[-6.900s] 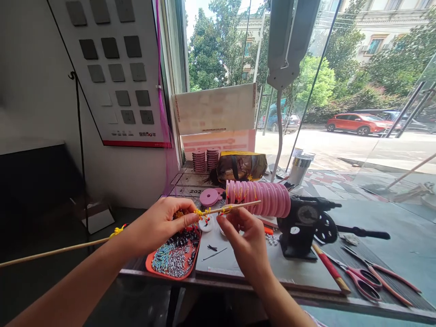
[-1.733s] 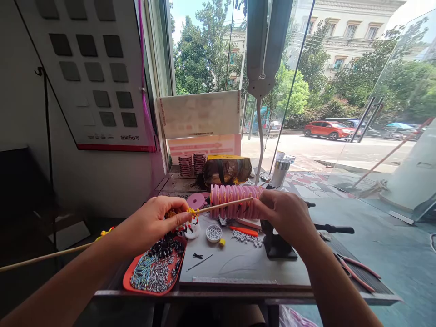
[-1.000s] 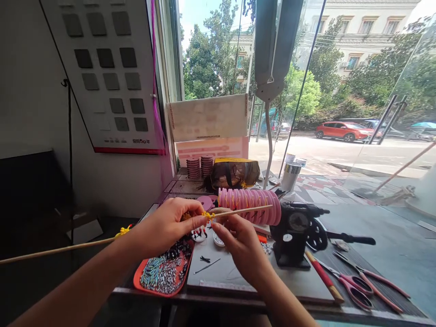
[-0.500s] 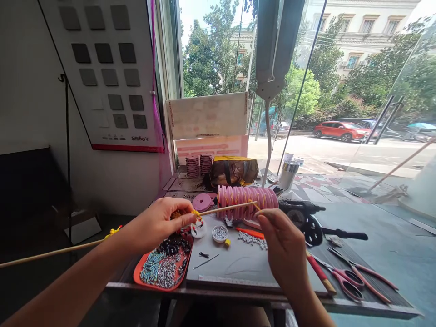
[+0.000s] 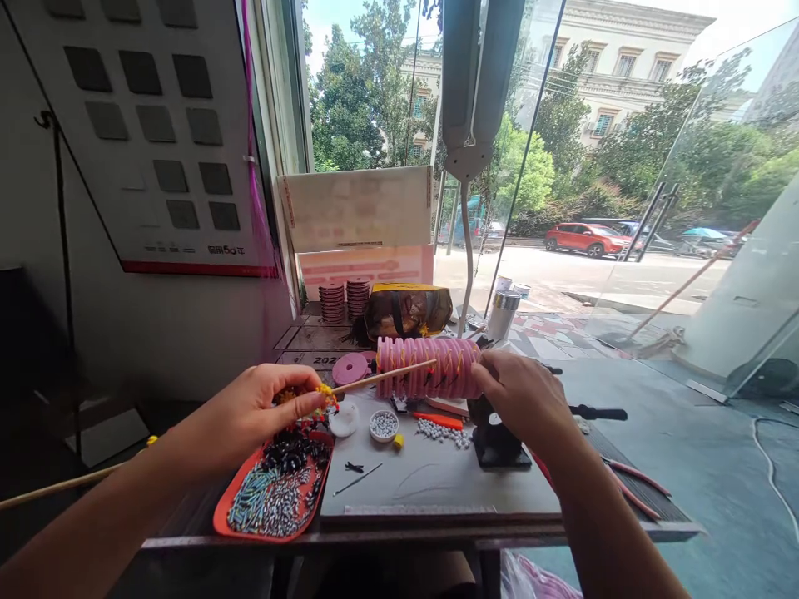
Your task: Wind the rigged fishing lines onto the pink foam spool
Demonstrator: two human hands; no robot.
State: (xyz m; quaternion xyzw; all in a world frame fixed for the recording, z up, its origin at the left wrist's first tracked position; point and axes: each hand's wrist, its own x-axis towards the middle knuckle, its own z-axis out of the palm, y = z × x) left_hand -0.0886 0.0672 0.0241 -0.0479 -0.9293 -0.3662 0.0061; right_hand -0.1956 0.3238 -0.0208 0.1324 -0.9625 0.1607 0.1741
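My left hand (image 5: pixel 275 403) is closed round a thin wooden stick (image 5: pixel 380 376), pinching it beside a yellow knotted bit with small red and dark pieces hanging below. The stick's tip lies in front of a ribbed pink roll (image 5: pixel 428 366) wound with yellow and orange strands. At the roll's right end is my right hand (image 5: pixel 515 391), its fingers bent against the pink ridges; whether they pinch a strand is hidden. A black stand (image 5: pixel 499 445) shows beneath that hand.
An orange tray (image 5: pixel 221 520) of beads stands front left. On the grey board (image 5: pixel 412 487) are a white bead cup (image 5: pixel 383 439), a yellow piece (image 5: pixel 398 442), loose pale beads and a needle-like tool. Pliers (image 5: pixel 637 487) lie right, behind my right forearm.
My right hand has left the stick's tip and moved to the right end of the pink roll. My left hand still holds the stick. The view has shifted to the right.
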